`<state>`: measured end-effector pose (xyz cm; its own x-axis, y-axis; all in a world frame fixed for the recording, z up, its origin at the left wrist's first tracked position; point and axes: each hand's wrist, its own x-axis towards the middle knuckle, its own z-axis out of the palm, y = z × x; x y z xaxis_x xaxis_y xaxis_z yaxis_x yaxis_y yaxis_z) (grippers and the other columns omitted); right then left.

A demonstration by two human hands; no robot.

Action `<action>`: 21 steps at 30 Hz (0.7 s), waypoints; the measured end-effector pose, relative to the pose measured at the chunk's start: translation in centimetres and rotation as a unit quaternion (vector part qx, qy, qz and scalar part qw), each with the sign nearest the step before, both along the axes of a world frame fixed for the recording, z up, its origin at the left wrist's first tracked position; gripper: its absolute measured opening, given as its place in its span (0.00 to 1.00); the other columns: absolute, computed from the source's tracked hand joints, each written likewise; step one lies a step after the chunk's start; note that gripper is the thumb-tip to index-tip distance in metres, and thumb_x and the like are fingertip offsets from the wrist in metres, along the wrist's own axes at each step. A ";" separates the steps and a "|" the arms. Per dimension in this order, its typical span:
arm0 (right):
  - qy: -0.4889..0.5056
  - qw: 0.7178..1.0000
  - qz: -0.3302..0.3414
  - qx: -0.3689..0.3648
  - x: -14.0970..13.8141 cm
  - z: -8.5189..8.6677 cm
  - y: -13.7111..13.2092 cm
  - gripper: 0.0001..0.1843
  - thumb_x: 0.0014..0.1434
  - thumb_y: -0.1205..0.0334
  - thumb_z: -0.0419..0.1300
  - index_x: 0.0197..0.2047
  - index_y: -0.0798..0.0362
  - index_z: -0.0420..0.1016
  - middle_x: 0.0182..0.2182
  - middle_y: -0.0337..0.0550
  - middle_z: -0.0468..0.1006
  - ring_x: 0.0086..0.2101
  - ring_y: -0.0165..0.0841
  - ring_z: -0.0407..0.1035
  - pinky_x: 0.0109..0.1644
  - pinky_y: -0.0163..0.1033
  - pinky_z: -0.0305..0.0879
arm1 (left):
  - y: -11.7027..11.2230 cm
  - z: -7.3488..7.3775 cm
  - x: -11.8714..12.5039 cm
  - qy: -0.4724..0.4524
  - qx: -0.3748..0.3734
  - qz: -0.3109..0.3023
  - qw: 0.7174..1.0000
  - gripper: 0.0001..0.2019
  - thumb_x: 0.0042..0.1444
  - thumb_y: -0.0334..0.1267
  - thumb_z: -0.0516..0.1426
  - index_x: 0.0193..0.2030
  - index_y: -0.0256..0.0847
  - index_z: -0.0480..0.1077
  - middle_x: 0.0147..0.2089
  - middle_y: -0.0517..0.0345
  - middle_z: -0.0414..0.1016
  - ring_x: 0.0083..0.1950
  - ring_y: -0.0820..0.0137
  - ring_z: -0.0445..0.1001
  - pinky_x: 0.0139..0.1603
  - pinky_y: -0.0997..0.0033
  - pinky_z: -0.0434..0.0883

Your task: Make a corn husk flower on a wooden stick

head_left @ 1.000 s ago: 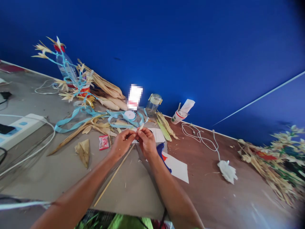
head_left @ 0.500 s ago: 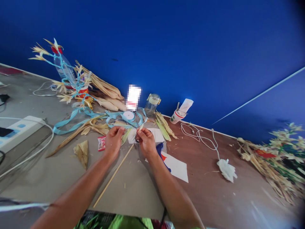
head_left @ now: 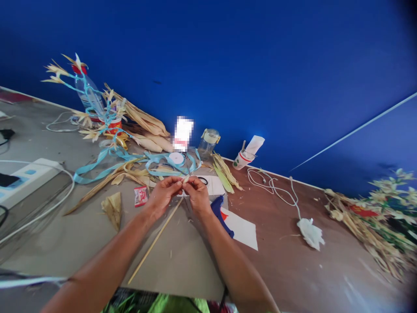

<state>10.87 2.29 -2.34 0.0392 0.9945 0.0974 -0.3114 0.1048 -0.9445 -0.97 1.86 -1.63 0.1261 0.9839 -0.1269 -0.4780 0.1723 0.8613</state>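
left hand [head_left: 163, 195] has moved right since half a second ago, now meeting right hand [head_left: 199, 195]. both nearly closed, thumbs and fingertips pinching small pale strip [head_left: 186, 179], partly hidden by fingers, above table [head_left: 192, 256]. thin stick [head_left: 155, 241] lies on near side of hands. red packet [head_left: 140, 196] just left of left hand; dark blue tool [head_left: 216, 207] right of right wrist; white spool [head_left: 177, 159] on far side.

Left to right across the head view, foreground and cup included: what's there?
White power strip, folded husk piece, red packet, left hand, right hand, dark blue tool, cup, crumpled white wad, white flowers.
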 end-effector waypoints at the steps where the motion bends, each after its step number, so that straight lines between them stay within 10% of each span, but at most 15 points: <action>1: -0.014 1.000 -0.005 0.010 0.0 -0.1 0.0 0.04 0.44 0.63 0.66 0.27 0.52 0.76 0.27 0.35 0.71 0.29 0.28 0.62 0.34 0.33 0.60 | 0.1 -0.1 -0.1 -0.010 -0.010 -0.008 1.000 0.14 0.38 0.40 0.68 0.32 0.37 0.75 0.29 0.59 0.73 0.28 0.76 0.67 0.31 0.75 0.66; 9: -0.023 0.999 0.006 0.022 0.5 0.1 0.0 0.12 0.43 0.65 0.66 0.35 0.49 0.80 0.29 0.36 0.70 0.30 0.28 0.62 0.36 0.33 0.61 | 0.0 0.5 -0.2 -0.052 -0.042 -0.051 0.996 0.13 0.37 0.39 0.69 0.25 0.37 0.71 0.23 0.63 0.68 0.23 0.79 0.63 0.31 0.75 0.66; 15: 0.114 0.991 0.058 -0.031 2.0 2.2 0.0 0.14 0.44 0.59 0.64 0.36 0.53 0.78 0.27 0.37 0.71 0.23 0.24 0.58 0.28 0.33 0.56 | -0.2 0.6 0.0 0.063 0.028 -0.023 0.997 0.12 0.44 0.43 0.65 0.26 0.38 0.70 0.24 0.63 0.67 0.27 0.76 0.64 0.30 0.74 0.63; 21: 0.023 0.998 0.040 -0.031 2.0 2.4 0.3 0.09 0.46 0.58 0.66 0.29 0.54 0.76 0.17 0.32 0.65 0.21 0.24 0.56 0.26 0.33 0.52 | -0.1 0.3 0.2 0.152 0.079 -0.003 0.985 0.10 0.46 0.43 0.62 0.28 0.38 0.70 0.22 0.64 0.65 0.25 0.76 0.61 0.28 0.75 0.59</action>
